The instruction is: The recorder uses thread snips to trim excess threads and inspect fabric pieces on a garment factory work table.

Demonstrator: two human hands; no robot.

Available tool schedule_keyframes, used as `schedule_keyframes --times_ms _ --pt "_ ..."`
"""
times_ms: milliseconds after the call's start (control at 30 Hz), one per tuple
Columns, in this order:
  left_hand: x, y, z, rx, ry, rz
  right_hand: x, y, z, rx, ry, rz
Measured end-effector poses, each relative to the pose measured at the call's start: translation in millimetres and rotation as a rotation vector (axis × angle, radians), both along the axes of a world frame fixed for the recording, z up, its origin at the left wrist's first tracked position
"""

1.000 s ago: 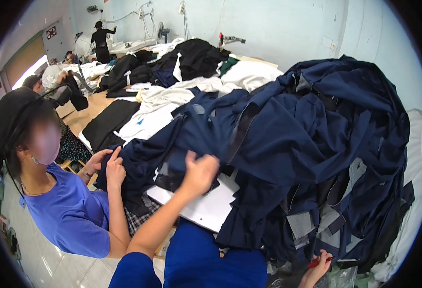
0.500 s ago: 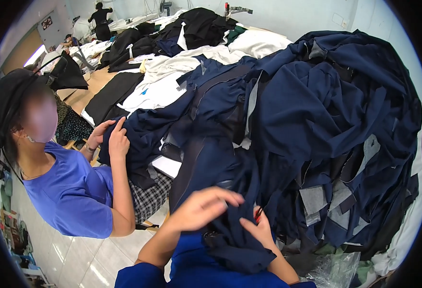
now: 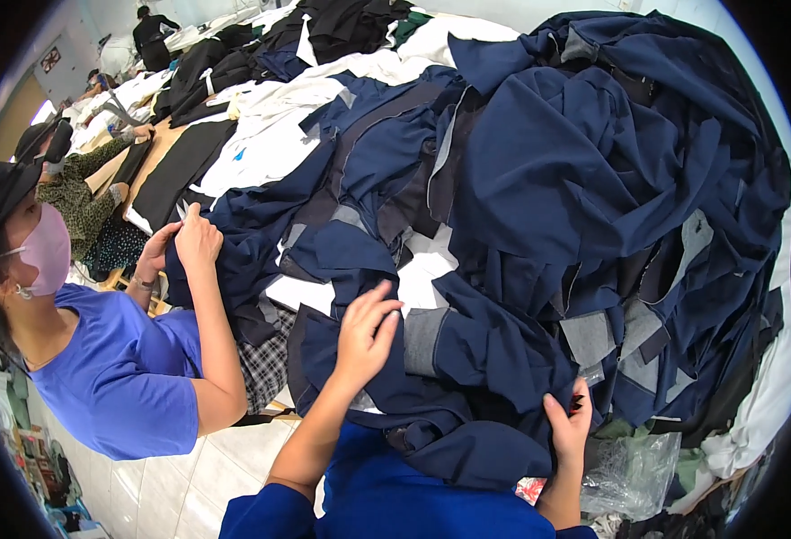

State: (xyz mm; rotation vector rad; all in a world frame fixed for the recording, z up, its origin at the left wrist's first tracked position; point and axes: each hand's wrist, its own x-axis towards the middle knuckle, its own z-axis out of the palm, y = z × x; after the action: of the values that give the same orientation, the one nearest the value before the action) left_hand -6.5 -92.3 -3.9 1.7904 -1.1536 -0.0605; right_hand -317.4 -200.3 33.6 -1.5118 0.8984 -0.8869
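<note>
Left hand (image 3: 366, 334) flat on a navy piece (image 3: 467, 359), fingers (image 3: 379, 305) spread and open, palm down, gripping nothing. Right hand (image 3: 566, 424) at 5 o'clock from the left, fingers closed, pinching the lower edge of the same navy piece; something small and red at the fingertips, too small to identify. Navy piece at 6 o'clock in the frame, draped toward the wearer's blue top (image 3: 386, 494), with a grey lining patch (image 3: 424, 340) just beside the left hand at its 3 o'clock. White sheets (image 3: 418, 269) at 12 o'clock from the left hand, partly under the cloth. Big navy pile (image 3: 593, 171) from 12 to 4 o'clock, heaped high, more grey patches showing at 4 o'clock. Crumpled clear plastic bag (image 3: 629, 467) at 3 o'clock from the right hand, near it.

At 9 o'clock, a co-worker in a blue shirt (image 3: 117, 377) and pink mask, both hands (image 3: 189, 238) raised at the pile's left edge, holding navy cloth there. Black cloth (image 3: 175, 166) and white cloth (image 3: 265, 144) flat on a wooden table (image 3: 166, 135) at 11 o'clock. Another seated person in a patterned top (image 3: 81, 193) at 10 o'clock; one more standing far off at 11 o'clock. Pale tiled floor (image 3: 180, 476) at 7 o'clock.
</note>
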Motion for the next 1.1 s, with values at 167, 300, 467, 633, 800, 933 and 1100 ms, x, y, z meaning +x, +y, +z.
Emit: schedule_keyframes --times_ms 167,300,467,633,800,933,1100 --pt "-41.1 -33.6 5.4 0.023 0.184 -0.306 35.9 -6.2 -33.8 -0.452 0.460 0.085" --pt "-63.8 -57.9 -37.1 0.353 -0.293 -0.272 24.1 -35.8 -110.4 -0.678 0.586 -0.127" --pt "-64.2 -61.1 -76.3 0.291 -0.377 -0.292 24.6 -46.0 -132.9 -0.877 0.732 -0.162" --pt "-67.9 -68.0 -75.1 0.394 -0.443 -0.256 24.8 -47.5 -138.3 -0.811 0.834 -0.108" --pt "-68.0 -72.3 -71.9 0.526 -0.433 -0.353 25.0 -44.0 -132.5 -0.717 0.950 -0.097" --pt "-69.1 -68.6 -71.4 0.597 -0.447 -0.348 23.2 -40.1 -136.3 -0.642 0.980 -0.013" --pt "-67.1 -74.2 -68.6 0.638 -0.427 -0.408 16.8 -37.1 -145.2 -0.539 1.065 0.025"
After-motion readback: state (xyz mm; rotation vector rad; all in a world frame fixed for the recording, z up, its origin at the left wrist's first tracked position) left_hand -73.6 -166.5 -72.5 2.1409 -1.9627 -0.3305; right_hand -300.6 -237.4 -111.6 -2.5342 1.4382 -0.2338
